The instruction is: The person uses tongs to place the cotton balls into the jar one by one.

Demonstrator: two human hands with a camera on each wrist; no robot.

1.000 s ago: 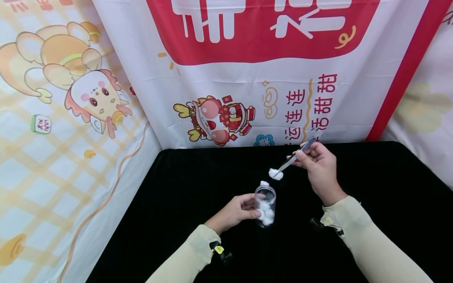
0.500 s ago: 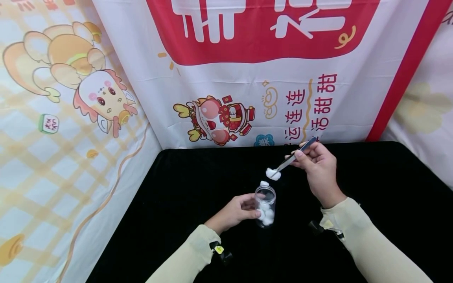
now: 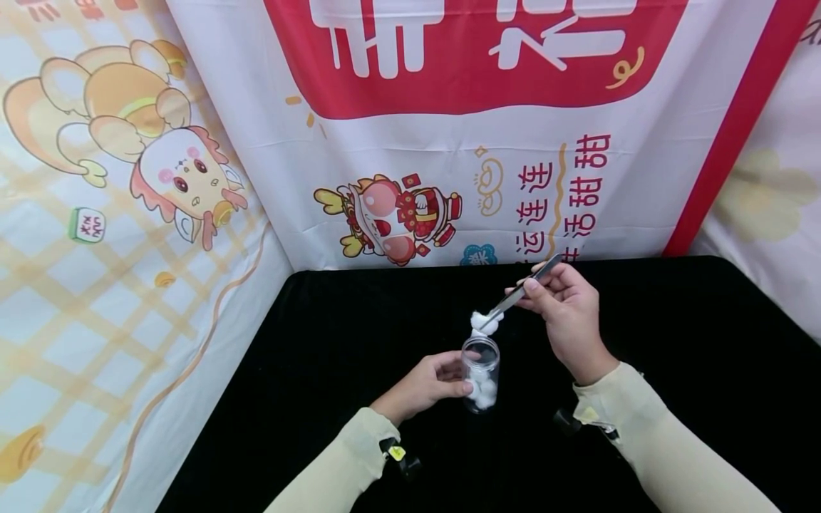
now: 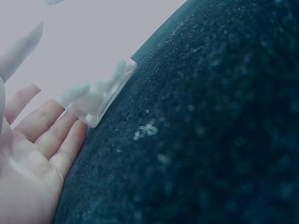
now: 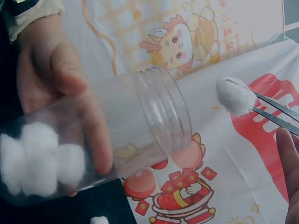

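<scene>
My left hand (image 3: 425, 385) holds a clear plastic jar (image 3: 482, 365) upright on the black tabletop, thumb in front and fingers behind. Several white cotton balls (image 5: 39, 158) lie in its lower part, and its mouth is uncovered. Between the thumb and fingers of my right hand (image 3: 573, 317) is a pair of metal tweezers (image 3: 521, 291). Their tips grip one cotton ball (image 5: 236, 96), which hangs in the air just above and behind the jar's rim, apart from it in the right wrist view. A loose cotton ball (image 5: 99, 220) sits behind the jar, partly hidden.
Black cloth (image 3: 359, 320) covers the table. A printed white and red banner (image 3: 410, 135) hangs along the far edge, and a patterned cloth (image 3: 128, 285) rises on the left. Each wrist wears a small black camera (image 3: 408, 464).
My right hand has moved left and slightly down, bringing the tweezers and their cotton ball from the jar's right to above its mouth. The left hand and jar have stayed put.
</scene>
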